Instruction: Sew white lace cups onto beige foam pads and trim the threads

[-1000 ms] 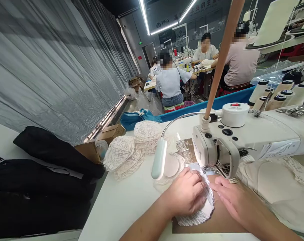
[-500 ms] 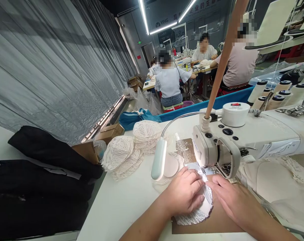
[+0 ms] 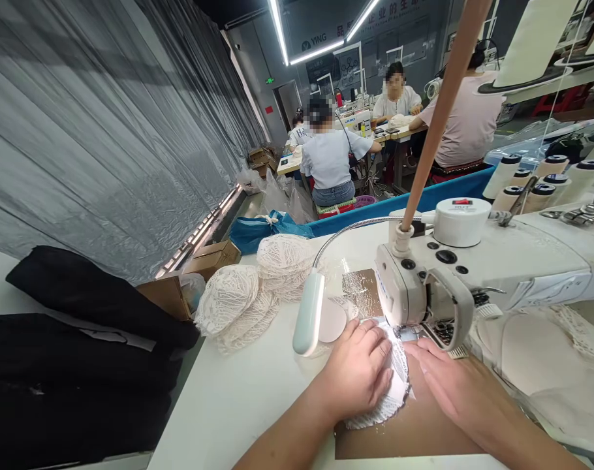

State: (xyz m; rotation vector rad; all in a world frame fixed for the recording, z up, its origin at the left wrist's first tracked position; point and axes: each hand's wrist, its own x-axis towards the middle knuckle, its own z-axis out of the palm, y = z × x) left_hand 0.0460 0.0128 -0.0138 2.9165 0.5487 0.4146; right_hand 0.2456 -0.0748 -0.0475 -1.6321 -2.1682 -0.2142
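My left hand [image 3: 356,373] lies flat on a white lace cup piece [image 3: 393,391], pressing it onto the brown plate in front of the sewing machine [image 3: 424,287]. Just to its right, my right hand [image 3: 448,385] rests with fingers spread on the same piece's edge, fingertips pointing toward the needle area. The lace piece runs under the machine head, where the needle itself is hidden. The machine's lamp [image 3: 307,314] on a flexible neck hangs just left of my left hand.
Stacks of white lace cups [image 3: 250,294] sit on the white table [image 3: 238,398] at the left rear. Cream fabric [image 3: 536,365] is piled at the right. Thread cones [image 3: 536,186] stand behind the machine. Black cloth [image 3: 81,339] lies far left. Other people sit at tables beyond.
Both hands have slid the lace piece a little forward toward the machine head. Less of the piece shows near me than before.
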